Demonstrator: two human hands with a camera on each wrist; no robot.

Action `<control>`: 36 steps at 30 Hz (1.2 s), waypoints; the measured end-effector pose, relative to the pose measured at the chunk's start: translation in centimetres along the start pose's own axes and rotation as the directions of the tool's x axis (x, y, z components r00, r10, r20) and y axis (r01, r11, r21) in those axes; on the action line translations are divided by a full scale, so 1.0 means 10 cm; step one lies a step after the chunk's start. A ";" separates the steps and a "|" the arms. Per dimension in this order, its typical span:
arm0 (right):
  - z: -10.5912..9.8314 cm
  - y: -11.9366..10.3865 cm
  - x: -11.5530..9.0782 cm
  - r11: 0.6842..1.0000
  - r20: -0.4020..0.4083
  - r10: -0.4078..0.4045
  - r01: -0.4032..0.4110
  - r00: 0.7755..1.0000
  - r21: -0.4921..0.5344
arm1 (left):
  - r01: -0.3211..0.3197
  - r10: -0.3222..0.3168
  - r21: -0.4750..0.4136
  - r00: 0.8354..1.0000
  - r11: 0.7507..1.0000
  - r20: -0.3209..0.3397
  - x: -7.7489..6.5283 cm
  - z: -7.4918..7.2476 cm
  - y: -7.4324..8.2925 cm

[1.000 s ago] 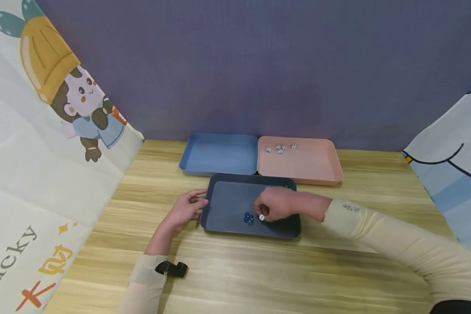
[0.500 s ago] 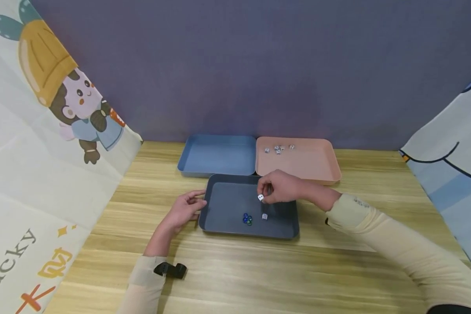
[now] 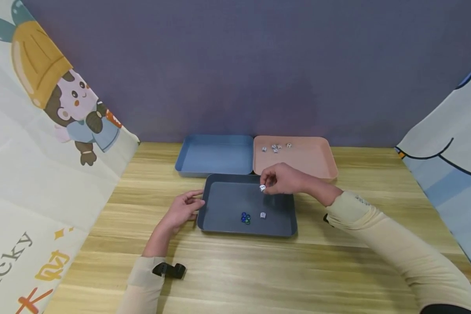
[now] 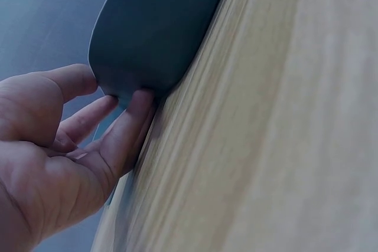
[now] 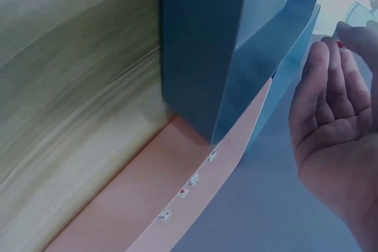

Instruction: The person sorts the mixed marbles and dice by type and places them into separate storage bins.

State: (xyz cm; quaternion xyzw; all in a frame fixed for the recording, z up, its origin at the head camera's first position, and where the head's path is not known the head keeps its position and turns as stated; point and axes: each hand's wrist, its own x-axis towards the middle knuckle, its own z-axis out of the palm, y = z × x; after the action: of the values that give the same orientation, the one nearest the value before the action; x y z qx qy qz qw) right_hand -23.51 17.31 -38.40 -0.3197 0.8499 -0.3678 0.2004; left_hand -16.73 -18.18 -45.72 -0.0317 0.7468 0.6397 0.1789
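My right hand (image 3: 284,179) pinches a white die (image 3: 262,188) between thumb and fingertips, above the back right part of the dark grey tray (image 3: 227,196). In the right wrist view the right hand (image 5: 336,98) mostly hides that die; a red spot shows at the fingertips. Lower in the tray lie another white die (image 3: 263,215) and, to its left, a small cluster of blue and green glass marbles (image 3: 245,218). My left hand (image 3: 182,210) rests against the tray's left side. In the left wrist view the fingertips of the left hand (image 4: 77,140) touch the tray's outer wall (image 4: 147,33).
Behind the grey tray stand a blue tray (image 3: 216,155) at the left and a pink tray (image 3: 306,157) at the right. Several white dice (image 3: 275,148) lie in the pink tray. A grey-blue partition (image 3: 235,69) rises behind them. All stand on a wood-grain table (image 3: 227,274).
My right hand has lifted a die from the grey tray's lower part and moved it back toward the pink tray. Another die it hid now shows. The left hand stays at the tray.
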 end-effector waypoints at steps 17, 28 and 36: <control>-0.35 0.44 0.09 0.991 -0.120 0.118 -0.108 0.986 0.084 | -0.002 0.001 -0.044 1.000 0.999 -0.005 0.01 0.01 -0.01; -0.57 0.79 0.17 0.966 -0.161 0.232 -0.209 0.959 0.149 | -0.002 0.002 -0.047 1.000 0.999 -0.007 0.03 0.02 0.01; -0.72 0.88 0.26 0.962 -0.234 0.264 -0.239 0.936 0.130 | 0.005 -0.006 -0.052 1.000 0.999 -0.016 0.02 0.02 0.03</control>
State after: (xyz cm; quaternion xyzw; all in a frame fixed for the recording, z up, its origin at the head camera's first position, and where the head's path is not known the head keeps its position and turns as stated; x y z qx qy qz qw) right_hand -32.99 23.77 -40.64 -0.1494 0.8827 -0.4183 0.1532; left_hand -16.98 -17.90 -45.52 -0.0437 0.7313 0.6581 0.1738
